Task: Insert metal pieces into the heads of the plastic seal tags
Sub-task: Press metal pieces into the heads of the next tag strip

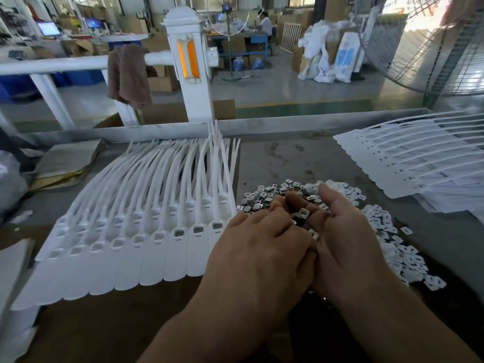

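A fanned row of white plastic seal tags [146, 239] lies on the table at the left, heads in a line and tails pointing away. A pile of small square metal pieces [264, 197] sits just right of the row. Both hands meet over the near edge of that pile. My right hand [345, 239] is cupped with its palm turned left and holds several metal pieces; one piece [303, 213] shows on its fingers. My left hand [262, 247] is palm down, and its fingers reach into the cupped right hand. Whether they pinch a piece is hidden.
A second fanned batch of white tags [408, 158] lies at the far right. More small pale square pieces [403, 252] spread to the right of my right hand. Cardboard sheets [65, 163] lie at the far left. A metal rail [288, 121] edges the table's far side.
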A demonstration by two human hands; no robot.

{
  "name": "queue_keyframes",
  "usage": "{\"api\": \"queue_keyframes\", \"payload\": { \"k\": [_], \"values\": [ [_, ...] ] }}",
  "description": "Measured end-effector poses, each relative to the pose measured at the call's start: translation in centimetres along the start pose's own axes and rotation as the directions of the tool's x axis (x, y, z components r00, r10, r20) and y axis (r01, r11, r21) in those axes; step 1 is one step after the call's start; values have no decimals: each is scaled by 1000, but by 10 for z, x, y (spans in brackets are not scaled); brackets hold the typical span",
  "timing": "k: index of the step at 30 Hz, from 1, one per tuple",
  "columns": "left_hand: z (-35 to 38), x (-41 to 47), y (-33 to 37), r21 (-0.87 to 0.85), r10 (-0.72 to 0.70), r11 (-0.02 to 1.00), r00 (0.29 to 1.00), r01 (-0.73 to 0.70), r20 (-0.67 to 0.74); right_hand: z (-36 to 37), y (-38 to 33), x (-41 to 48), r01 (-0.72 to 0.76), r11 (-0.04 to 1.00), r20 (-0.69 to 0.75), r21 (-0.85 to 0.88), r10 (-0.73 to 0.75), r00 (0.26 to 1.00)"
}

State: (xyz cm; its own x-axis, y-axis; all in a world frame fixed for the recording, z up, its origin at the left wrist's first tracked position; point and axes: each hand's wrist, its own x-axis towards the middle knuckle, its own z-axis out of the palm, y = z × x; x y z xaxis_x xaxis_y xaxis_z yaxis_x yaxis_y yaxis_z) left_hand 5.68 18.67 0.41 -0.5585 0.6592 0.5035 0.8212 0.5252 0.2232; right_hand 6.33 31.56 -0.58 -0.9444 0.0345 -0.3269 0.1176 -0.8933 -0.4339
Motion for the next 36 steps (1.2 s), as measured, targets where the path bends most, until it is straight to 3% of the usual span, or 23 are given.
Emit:
{"api": "queue_keyframes", "payload": {
  "k": [3,6,8,11,14,17,20,24,29,36],
  "values": [
    [0,-1,1,23,-29,999,999,30,-23,2,1,0,-6,1000,-19,-17,5,1000],
    [-4,-3,0,1,-101,995,984,103,-144,4,3,3,1,999,-41,-53,-3,999],
    [-8,-4,-5,-6,-140,990,965,142,-220,4,2,2,21,986,-43,-165,-29,999],
    [-14,-2,-13,25,-169,983,942,184,-290,2,2,-6,3,926,87,-377,32,996],
    [-16,0,-18,82,-149,979,935,184,-323,2,5,-12,59,804,171,-592,54,984],
    [-14,-1,-19,85,-124,983,933,161,-339,4,6,-14,146,765,225,-627,-1,974],
    [-14,-4,-20,-3,-166,985,930,175,-327,5,5,-15,190,772,277,-606,-19,961],
    [-21,-10,-25,-182,-272,955,938,235,-216,2,4,-13,199,701,280,-685,1,960],
    [-31,-19,-35,-165,-261,956,961,244,-92,-2,5,-11,171,590,257,-789,65,964],
    [-64,-48,-80,-76,-406,913,909,400,-91,-1,-1,-6,66,753,175,-655,66,982]
  ]
}}
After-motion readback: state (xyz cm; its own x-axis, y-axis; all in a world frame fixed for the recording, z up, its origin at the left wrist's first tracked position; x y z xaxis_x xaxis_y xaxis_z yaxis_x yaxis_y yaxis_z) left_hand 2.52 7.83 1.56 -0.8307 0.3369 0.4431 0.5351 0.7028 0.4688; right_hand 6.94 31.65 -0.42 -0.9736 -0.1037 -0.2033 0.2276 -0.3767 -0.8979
